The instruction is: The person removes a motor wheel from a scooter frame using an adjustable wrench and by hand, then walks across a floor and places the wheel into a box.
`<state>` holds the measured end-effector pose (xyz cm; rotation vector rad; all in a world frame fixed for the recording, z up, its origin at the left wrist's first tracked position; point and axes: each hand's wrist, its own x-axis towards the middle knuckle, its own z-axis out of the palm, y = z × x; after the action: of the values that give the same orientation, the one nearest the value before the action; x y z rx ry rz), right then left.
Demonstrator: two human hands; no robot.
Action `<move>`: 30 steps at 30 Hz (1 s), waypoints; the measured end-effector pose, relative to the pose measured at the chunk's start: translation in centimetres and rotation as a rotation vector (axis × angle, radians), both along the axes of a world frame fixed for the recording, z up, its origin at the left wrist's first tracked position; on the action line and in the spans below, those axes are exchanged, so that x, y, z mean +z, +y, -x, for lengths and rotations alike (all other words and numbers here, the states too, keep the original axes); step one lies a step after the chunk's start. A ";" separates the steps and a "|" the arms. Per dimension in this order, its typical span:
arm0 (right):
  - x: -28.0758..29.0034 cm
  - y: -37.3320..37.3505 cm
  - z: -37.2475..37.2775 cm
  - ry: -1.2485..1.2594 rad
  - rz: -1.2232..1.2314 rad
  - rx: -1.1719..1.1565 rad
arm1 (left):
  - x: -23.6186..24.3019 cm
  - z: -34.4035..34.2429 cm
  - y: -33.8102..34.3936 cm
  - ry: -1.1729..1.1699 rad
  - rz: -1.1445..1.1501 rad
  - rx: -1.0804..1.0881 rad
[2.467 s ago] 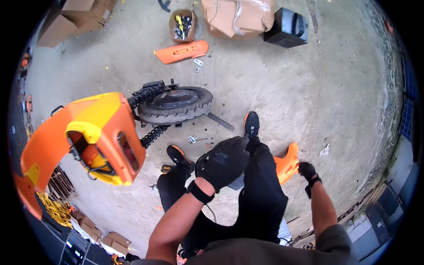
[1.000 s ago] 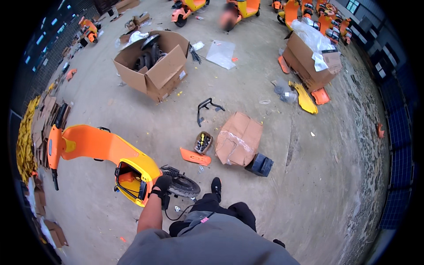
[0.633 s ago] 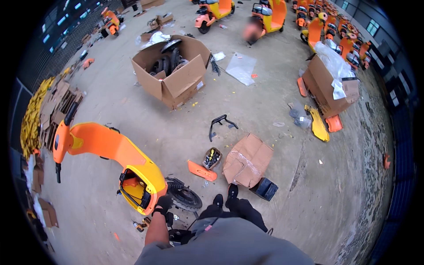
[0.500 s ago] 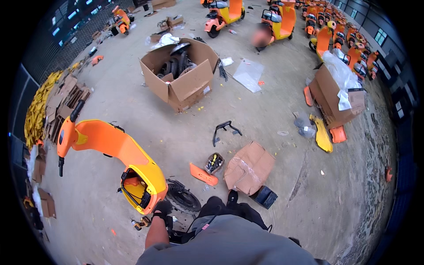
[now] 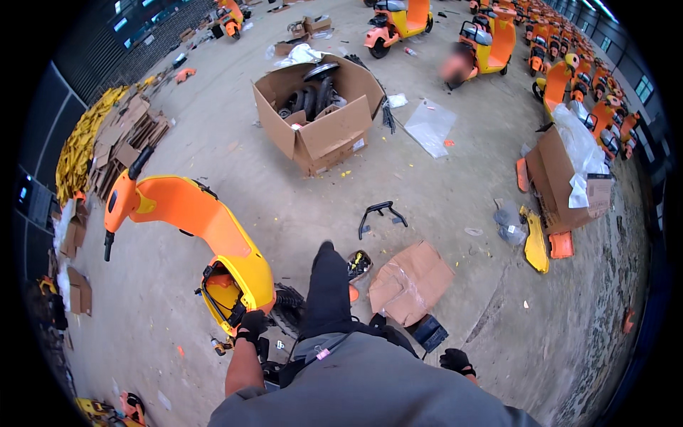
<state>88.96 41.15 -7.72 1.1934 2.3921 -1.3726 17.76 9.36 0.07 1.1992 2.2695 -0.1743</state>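
Observation:
An orange and yellow scooter (image 5: 188, 213) stands at my left, its seat opening (image 5: 226, 290) uncovered and its rear wheel (image 5: 287, 310) partly behind my leg. At the scooter's tail, my left hand (image 5: 252, 325) in a black glove is closed against the rear edge of the body. My right hand (image 5: 454, 359), also gloved in black, hangs out at my right side with fingers curled, and nothing shows in it. A dark box (image 5: 430, 332) lies closest to that hand. Beside my left wrist, a yellow and black power drill (image 5: 220, 346) rests on the floor.
Ahead lie a black bent-tube frame (image 5: 383, 211), a small container of parts (image 5: 359, 264) and a flattened cardboard box (image 5: 411, 283). A big carton of tyres (image 5: 320, 135) stands farther off. Another carton (image 5: 565, 178) with plastic wrap is at right, near a yellow panel (image 5: 536, 240).
My right hand has come into view at the right. One leg has swung forward, covering most of the orange panel. The view has shifted, while my left hand stays at the scooter's tail.

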 end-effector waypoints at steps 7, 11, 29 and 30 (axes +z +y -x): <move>-1.8 5.8 5.6 -0.517 -0.095 0.220 | -8.9 8.9 0.6 -0.476 -0.216 0.470; 0.5 11.9 13.1 -0.284 0.104 -0.275 | -2.4 11.9 13.3 -0.924 -0.220 1.208; 12.2 26.4 51.6 -0.037 0.726 -1.098 | -10.6 46.1 35.2 -0.688 -0.531 0.418; 11.7 26.4 51.0 -0.052 0.720 -1.141 | -12.1 45.7 35.5 -0.705 -0.510 0.343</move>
<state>38.00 67.54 4.02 2.3058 0.8279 -2.0804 -27.96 44.86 -12.02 0.8714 1.8644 0.8664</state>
